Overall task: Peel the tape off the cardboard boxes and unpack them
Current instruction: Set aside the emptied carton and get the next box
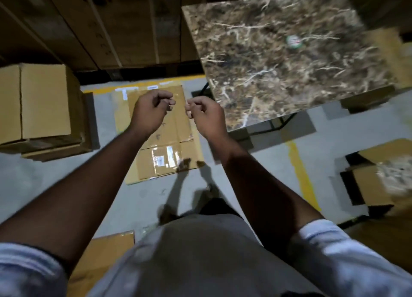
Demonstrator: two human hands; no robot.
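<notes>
Left hand (149,113): raised over the flattened box, fingers curled in, thumb meeting fingertips; whether anything thin is pinched, I cannot tell.
Right hand (206,116): just beside the left, fingers likewise curled toward the thumb; any hold unclear.
Flattened box (163,149): lies on the grey floor (55,185) under both hands, clear tape and a label at its near end.
Closed boxes (42,102): stacked at far left.
Marble table (289,58): far right.
Open box (376,180): right edge, contents blurred.
</notes>
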